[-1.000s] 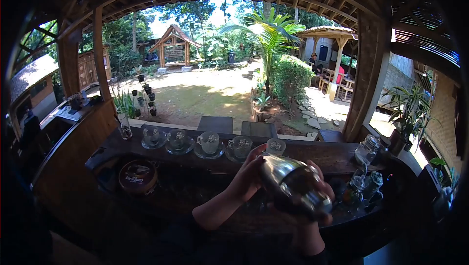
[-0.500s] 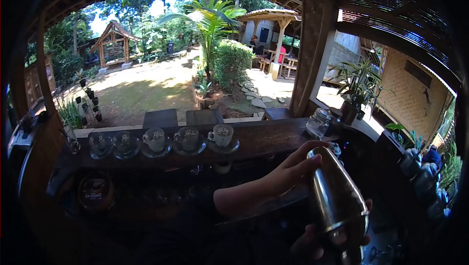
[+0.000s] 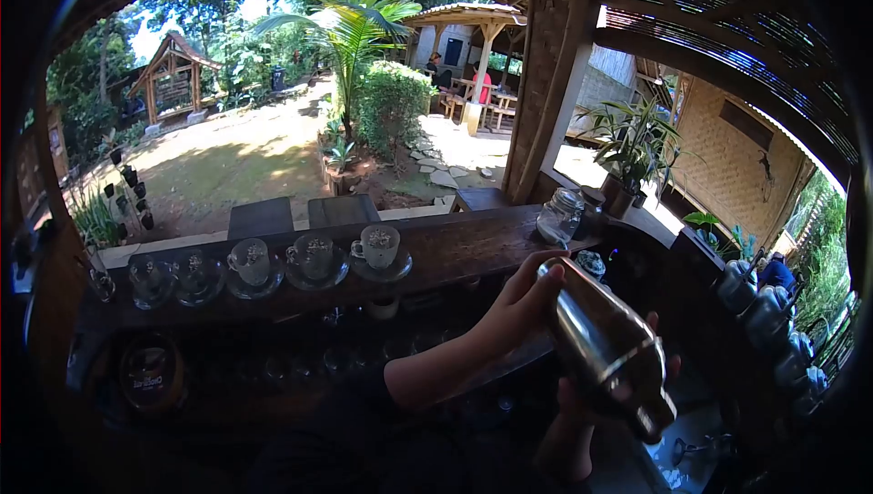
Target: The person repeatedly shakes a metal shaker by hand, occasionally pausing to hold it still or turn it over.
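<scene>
A shiny metal cocktail shaker is held tilted in front of me, its narrow cap end pointing down to the right. My left hand grips the wide end, with the thumb along its side. Wrapped around the lower part from beneath is my right hand, whose fingertips show on the far side. Beyond the shaker, a glass jar stands on the wooden counter. Several glass cups on saucers, among them a cup closest to the jar, line the counter to the left.
A round container with a printed label sits on the dark lower shelf at left. A stemmed glass lies at lower right. A potted plant stands by the wooden post. People sit under a distant shelter.
The surroundings have shifted left in view. Both hands still hold the shaker, which has tilted further, its cap end swinging up and outward to the right.
</scene>
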`<state>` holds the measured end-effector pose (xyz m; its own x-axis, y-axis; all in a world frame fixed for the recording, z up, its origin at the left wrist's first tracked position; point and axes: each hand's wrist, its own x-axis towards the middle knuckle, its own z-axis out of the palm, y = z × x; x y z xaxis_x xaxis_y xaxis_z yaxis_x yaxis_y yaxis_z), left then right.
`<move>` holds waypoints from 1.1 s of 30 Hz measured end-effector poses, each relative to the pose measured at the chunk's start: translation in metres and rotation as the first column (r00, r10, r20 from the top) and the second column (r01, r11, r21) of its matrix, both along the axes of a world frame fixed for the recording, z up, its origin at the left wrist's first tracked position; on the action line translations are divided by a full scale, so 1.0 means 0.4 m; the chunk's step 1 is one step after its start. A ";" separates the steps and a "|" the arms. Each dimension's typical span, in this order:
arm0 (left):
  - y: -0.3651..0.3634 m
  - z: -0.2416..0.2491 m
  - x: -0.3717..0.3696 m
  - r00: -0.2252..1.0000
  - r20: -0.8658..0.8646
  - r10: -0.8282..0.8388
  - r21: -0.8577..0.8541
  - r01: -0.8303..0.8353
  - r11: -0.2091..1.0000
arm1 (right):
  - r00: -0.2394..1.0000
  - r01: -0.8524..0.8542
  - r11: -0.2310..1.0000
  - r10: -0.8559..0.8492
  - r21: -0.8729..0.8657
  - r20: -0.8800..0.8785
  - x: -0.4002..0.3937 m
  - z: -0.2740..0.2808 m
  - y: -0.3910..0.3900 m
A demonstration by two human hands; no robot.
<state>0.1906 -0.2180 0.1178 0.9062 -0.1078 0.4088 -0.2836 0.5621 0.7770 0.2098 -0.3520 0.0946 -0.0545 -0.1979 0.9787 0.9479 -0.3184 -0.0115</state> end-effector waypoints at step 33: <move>0.025 -0.076 0.123 0.947 0.312 0.079 -0.225 -0.007 0.974 | 0.301 -0.912 0.390 0.847 0.127 -0.438 -0.040 -0.075 0.002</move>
